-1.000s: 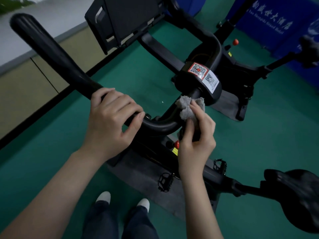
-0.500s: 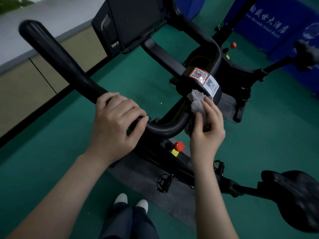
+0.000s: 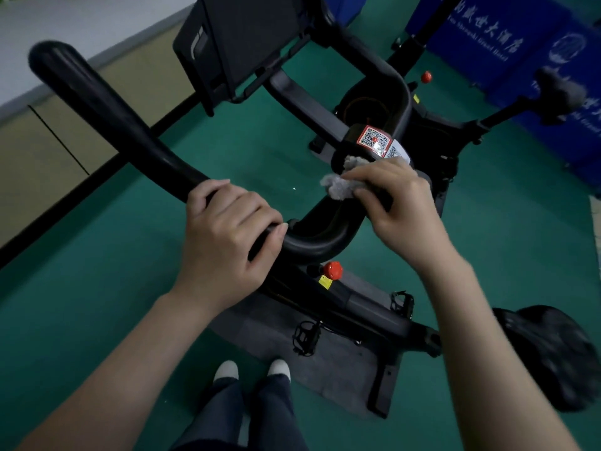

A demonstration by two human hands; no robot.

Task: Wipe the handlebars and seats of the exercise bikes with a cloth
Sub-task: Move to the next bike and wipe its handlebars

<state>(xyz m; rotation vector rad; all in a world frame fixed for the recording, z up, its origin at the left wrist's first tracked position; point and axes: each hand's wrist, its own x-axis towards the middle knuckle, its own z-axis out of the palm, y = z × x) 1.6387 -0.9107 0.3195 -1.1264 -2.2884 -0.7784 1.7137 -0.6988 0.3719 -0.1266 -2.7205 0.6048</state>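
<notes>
A black exercise bike (image 3: 367, 307) stood on a grey mat (image 3: 328, 369) over green floor (image 3: 97, 271), its seat (image 3: 549, 356) at lower right. Its curved black handlebar (image 3: 107, 115) ran from upper left down to a bend at centre. The left hand (image 3: 227, 242) was closed around the bar just left of that bend. The right hand (image 3: 400, 203) was curled over the bar's right-hand section, pressing a crumpled grey cloth (image 3: 341, 183) against it; the cloth poked out past the fingertips, just below a QR sticker (image 3: 374, 141). A red knob (image 3: 332, 270) sat beneath the bend.
</notes>
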